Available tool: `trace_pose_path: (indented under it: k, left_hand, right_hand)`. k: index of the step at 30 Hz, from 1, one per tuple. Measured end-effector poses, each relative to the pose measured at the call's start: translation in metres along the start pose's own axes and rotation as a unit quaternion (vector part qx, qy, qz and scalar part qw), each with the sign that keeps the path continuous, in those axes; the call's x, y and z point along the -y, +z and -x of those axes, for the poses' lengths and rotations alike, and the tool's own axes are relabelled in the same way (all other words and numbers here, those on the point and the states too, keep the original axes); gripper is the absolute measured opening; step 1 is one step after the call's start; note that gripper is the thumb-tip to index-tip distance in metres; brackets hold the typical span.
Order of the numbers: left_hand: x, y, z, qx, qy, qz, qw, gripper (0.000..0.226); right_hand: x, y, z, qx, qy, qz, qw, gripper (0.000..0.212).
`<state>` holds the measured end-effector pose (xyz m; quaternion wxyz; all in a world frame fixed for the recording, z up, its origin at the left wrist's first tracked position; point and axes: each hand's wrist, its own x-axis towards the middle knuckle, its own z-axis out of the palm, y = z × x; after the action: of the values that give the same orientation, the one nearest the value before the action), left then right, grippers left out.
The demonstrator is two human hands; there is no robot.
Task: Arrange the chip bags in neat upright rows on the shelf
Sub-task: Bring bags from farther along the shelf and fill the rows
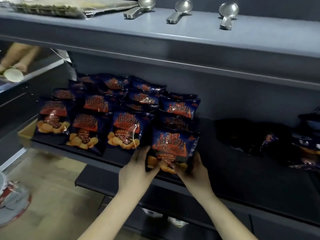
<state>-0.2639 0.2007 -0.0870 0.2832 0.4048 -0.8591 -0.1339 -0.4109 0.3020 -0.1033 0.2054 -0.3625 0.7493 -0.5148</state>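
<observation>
**Fourth front bag going in at the right end of the rows**

Step in hand: placing. Both hands hold one chip bag (174, 146) by its lower corners. The left hand (136, 170) is curled round the bottom-left corner and the right hand (194, 172) round the bottom-right, with thumbs on the printed face. The bag is upright and faces forward, low at the front lip of the dark shelf (242, 172). The hands cover its base, so I cannot tell whether it rests on the board.

Just left of the left hand: the front row (84, 130) of three standing bags. Beyond the hands, further in: the back ranks (143, 97), packed close, some leaning or skewed. Directly behind the held bag stand two more in a column (180, 108).

Judgement on the next move: set the base flat, slide the bag back until its face lines up with the front row, then let go with both hands together. The puffed bag looks likely to tip if one side goes first.

Right of the right hand, well apart: a dark heap (251, 134) lying flat in shadow. It is probably more of the same bags, but too dim to count. More loose bags (308, 149) lie at the far right edge. These look like the work left.

In the way: little. The close column behind leaves scant room to push back.

Around: on the upper shelf (259, 40) above the hands lie three stacks of metal spoons (183, 9) and flat packets (52, 6). Far left there is another person's arm (17, 58), blurred.
</observation>
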Motion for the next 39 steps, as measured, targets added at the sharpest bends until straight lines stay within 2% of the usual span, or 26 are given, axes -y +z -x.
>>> trace_pose_path:
  k: [4,8,13,17,23,28,32,35,39]
  left_hand:
    - [0.008,0.001,-0.006,-0.051,0.076,-0.031,0.995,0.066]
    - [0.019,0.009,-0.01,-0.041,0.146,-0.023,0.988,0.065]
    - [0.029,0.011,-0.024,0.004,0.203,-0.063,0.977,0.066]
    - [0.034,0.009,-0.04,0.042,0.243,-0.111,0.963,0.071]
    - [0.033,0.007,-0.045,0.054,0.248,-0.091,0.963,0.08]
    - [0.027,0.004,-0.036,0.047,0.271,-0.062,0.959,0.082]
    - [0.024,-0.001,-0.034,0.048,0.305,-0.027,0.951,0.066]
    - [0.01,-0.002,-0.035,0.063,0.321,0.007,0.945,0.058]
    - [-0.021,0.008,-0.034,0.068,0.346,0.052,0.934,0.056]
  right_hand:
    - [0.004,0.009,0.002,-0.035,0.005,0.0,0.999,0.095]
    - [0.003,0.018,0.008,-0.079,-0.014,0.062,0.995,0.102]
    - [0.006,0.028,0.004,-0.125,-0.011,0.121,0.985,0.095]
    - [0.011,0.039,0.001,-0.181,0.03,0.167,0.969,0.093]
    - [0.015,0.046,0.0,-0.185,0.005,0.239,0.953,0.085]
    - [0.014,0.04,0.005,-0.182,0.008,0.185,0.966,0.094]
    - [0.012,0.034,0.011,-0.195,-0.049,0.081,0.976,0.074]
    - [0.011,0.022,0.018,-0.227,-0.099,0.1,0.964,0.066]
    - [0.008,-0.009,0.027,-0.273,-0.124,0.127,0.945,0.06]
